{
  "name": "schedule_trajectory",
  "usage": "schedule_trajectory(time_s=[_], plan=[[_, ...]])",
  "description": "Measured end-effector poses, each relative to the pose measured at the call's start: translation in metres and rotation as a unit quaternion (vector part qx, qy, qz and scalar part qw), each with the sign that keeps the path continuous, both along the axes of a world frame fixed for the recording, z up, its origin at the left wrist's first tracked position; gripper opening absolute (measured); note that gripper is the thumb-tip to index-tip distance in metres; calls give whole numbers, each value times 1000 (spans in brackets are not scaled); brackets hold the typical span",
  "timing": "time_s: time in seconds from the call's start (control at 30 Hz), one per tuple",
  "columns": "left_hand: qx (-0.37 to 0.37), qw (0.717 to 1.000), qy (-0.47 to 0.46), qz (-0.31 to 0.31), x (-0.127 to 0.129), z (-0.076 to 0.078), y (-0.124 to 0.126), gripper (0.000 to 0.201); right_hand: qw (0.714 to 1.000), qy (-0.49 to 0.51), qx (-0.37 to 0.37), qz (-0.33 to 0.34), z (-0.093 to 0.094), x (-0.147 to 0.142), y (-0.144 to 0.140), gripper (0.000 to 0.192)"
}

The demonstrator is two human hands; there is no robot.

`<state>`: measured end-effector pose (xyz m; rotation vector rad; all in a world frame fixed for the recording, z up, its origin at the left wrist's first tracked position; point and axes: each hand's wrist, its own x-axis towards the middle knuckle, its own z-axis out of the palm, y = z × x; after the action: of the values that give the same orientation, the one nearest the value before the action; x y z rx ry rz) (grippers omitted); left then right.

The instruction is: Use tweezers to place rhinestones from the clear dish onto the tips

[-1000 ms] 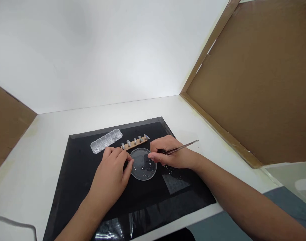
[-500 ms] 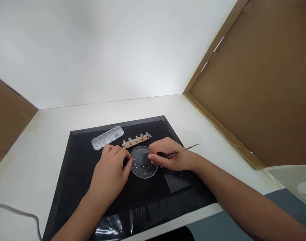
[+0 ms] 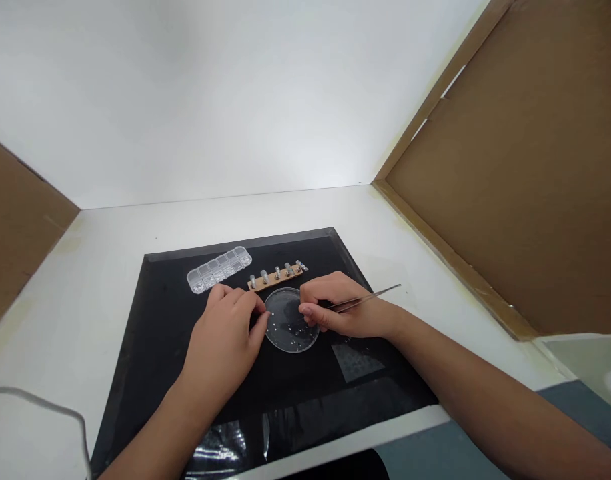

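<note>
Right hand (image 3: 343,308) pinching tweezers (image 3: 365,299), tips over clear round dish (image 3: 291,320). Left hand (image 3: 225,340) fingers curled, touching dish's left rim. Both on black mat (image 3: 155,333), mid-bench.

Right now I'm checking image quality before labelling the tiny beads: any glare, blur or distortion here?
Head view: glare streaks on the black mat's near edge; the clear round dish is sharp enough, its beads mere specks; wide-angle bending tilts the cardboard panel; lighting is soft, shadows faint.

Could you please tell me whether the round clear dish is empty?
Not empty: small pale beads lie scattered inside the round clear dish on the black mat.
</note>
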<state>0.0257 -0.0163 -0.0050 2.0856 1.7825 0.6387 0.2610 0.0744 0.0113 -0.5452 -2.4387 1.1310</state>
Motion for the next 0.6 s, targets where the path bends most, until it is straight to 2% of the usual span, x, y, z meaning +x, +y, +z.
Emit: schedule_trajectory(time_s=[0.13, 0.4, 0.6], plan=[[6, 1000, -1, 5, 0, 0, -1, 8, 999, -8, -37, -5, -2, 0, 0, 42], [5, 1000, -2, 4, 0, -1, 0, 8, 997, -17, -58, -49, -3, -2, -1, 45], [3, 1000, -14, 3, 1, -1, 0, 8, 971, 34, -182, -152, -3, -4, -3, 50]])
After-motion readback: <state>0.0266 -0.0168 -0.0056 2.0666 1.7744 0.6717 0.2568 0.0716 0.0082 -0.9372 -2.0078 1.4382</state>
